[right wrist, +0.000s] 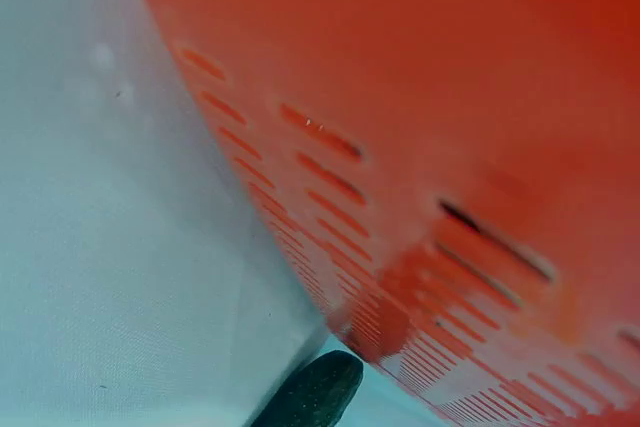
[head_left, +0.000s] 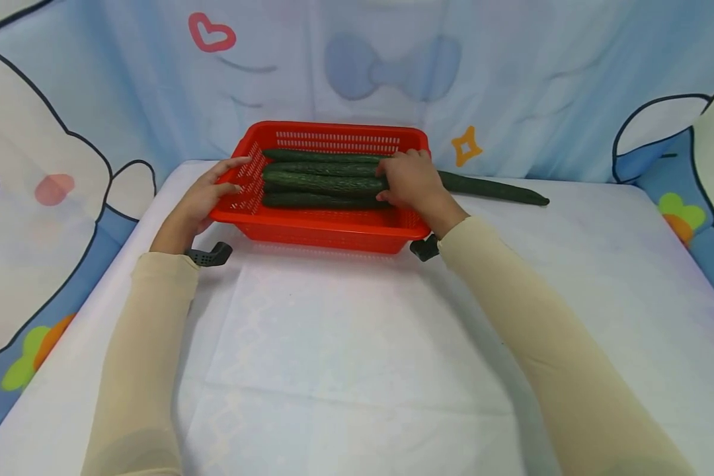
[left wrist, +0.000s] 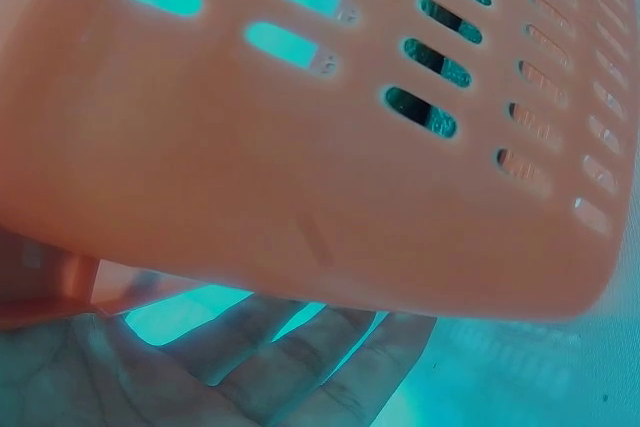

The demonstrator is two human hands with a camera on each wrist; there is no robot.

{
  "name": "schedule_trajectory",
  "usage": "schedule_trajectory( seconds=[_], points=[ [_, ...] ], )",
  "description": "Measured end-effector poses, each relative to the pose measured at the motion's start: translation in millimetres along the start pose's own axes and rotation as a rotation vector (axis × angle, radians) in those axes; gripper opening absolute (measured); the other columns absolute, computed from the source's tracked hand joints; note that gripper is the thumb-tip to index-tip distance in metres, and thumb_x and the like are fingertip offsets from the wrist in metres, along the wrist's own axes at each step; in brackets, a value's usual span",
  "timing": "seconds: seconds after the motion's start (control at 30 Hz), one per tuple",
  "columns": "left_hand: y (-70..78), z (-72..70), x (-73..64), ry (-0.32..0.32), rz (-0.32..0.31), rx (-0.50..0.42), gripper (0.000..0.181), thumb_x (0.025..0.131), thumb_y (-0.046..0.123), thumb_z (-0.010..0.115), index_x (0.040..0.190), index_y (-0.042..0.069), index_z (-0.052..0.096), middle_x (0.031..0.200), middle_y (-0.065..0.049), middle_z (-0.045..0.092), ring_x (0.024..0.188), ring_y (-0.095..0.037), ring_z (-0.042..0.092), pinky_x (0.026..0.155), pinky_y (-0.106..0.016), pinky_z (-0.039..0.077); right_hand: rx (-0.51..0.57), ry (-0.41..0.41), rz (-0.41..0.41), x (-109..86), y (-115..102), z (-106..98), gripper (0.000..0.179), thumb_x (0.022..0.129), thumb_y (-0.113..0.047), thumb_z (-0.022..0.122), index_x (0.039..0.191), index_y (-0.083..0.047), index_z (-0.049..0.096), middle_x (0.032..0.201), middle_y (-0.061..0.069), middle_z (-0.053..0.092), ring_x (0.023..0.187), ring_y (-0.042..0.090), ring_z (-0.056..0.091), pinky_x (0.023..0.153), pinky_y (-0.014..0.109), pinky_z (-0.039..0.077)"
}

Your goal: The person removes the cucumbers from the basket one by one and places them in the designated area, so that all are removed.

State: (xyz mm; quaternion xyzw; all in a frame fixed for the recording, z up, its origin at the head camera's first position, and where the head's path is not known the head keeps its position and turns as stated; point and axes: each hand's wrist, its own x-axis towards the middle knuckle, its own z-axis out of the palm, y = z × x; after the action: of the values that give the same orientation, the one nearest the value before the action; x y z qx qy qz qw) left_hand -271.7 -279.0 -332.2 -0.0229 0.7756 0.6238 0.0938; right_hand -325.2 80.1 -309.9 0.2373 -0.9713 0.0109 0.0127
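Left hand [head_left: 198, 197] grips the basket [head_left: 327, 235]; right hand [head_left: 415, 180], half-curled around a cucumber [head_left: 321, 183] beneath it, seems mid-placement, calling for release.

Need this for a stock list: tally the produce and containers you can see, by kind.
Red rectangular slotted plastic basket: 1
Long dark-green cucumbers: 5 visible (4 inside it, 1 outside)
Total: 6

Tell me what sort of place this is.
Probably a tabletop dressed for filming or a demonstration, perhaps indoors: a white cloth-covered table stands before a blue cartoon-print backdrop, with a red basket of cucumbers set out on it.
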Motion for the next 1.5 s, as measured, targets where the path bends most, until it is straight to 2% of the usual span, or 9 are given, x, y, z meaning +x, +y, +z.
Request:
schedule_trajectory(
  seconds=[0.43,0.57,0.77,0.93,1.07,1.33,1.5],
  points=[
    [-2.7,-4.2,-4.2,0.009,0.006,-0.008,0.056,0.101,0.011,0.045,0.15,0.038,0.036,0.158,-0.009,0.025,0.134,-0.032,0.04,0.082,-0.028,0.059,-0.067,-0.027,-0.026,0.4,-7.7,-0.2,0.047,0.092,-0.033,0.067,0.132,-0.009,0.06,0.132,0.018,0.058,0.119,0.039,0.049,0.106,0.053,0.036],
    [-3.1,-4.4,-5.3,0.008,0.009,-0.008,0.057,0.101,0.012,0.046,0.15,0.038,0.036,0.159,-0.009,0.024,0.135,-0.033,0.039,0.086,-0.03,0.058,-0.036,-0.02,-0.043,-0.2,-8.0,-0.1,0.047,0.093,-0.031,0.066,0.132,-0.006,0.056,0.133,0.019,0.054,0.115,0.039,0.053,0.105,0.053,0.038],
    [-3.2,-4.9,-5.6,0.011,0.018,-0.01,0.056,0.101,0.01,0.045,0.15,0.037,0.037,0.157,-0.009,0.026,0.134,-0.033,0.04,0.087,-0.033,0.056,0.072,0.01,-0.056,-1.2,-7.1,0.1,0.047,0.095,-0.025,0.064,0.133,-0.003,0.048,0.131,0.022,0.047,0.097,0.036,0.061,0.101,0.049,0.049],
    [-3.6,-4.6,-4.3,0.009,0.02,-0.024,0.056,0.101,0.01,0.044,0.15,0.037,0.037,0.157,-0.009,0.026,0.133,-0.032,0.04,0.084,-0.029,0.059,0.112,0.005,-0.069,-1.9,-5.7,0.2,0.047,0.096,-0.024,0.062,0.134,-0.004,0.043,0.123,0.02,0.055,0.103,0.032,0.06,0.1,0.045,0.051],
    [-3.0,-3.3,-3.6,0.009,0.012,-0.019,0.056,0.101,0.012,0.046,0.15,0.038,0.037,0.159,-0.008,0.025,0.135,-0.033,0.04,0.087,-0.031,0.057,0.129,0.005,-0.071,-1.8,-4.6,0.9,0.049,0.097,-0.025,0.061,0.136,-0.004,0.04,0.118,0.019,0.06,0.103,0.031,0.062,0.101,0.045,0.051],
    [-1.9,-2.8,-4.0,0.012,0.006,-0.017,0.056,0.101,0.012,0.047,0.149,0.039,0.037,0.159,-0.008,0.025,0.136,-0.035,0.04,0.088,-0.034,0.056,0.224,0.028,-0.046,-2.2,-4.6,0.4,0.054,0.094,-0.031,0.064,0.14,-0.01,0.045,0.138,0.016,0.055,0.12,0.03,0.055,0.108,0.047,0.045],
    [-1.9,-2.6,-4.5,0.016,0.005,-0.016,0.056,0.101,0.013,0.048,0.149,0.039,0.037,0.159,-0.008,0.025,0.135,-0.035,0.04,0.087,-0.032,0.056,0.325,0.053,-0.051,-2.6,-0.8,1.2,0.052,0.093,-0.033,0.066,0.138,-0.01,0.052,0.141,0.012,0.055,0.128,0.029,0.052,0.112,0.048,0.041]
  ],
)
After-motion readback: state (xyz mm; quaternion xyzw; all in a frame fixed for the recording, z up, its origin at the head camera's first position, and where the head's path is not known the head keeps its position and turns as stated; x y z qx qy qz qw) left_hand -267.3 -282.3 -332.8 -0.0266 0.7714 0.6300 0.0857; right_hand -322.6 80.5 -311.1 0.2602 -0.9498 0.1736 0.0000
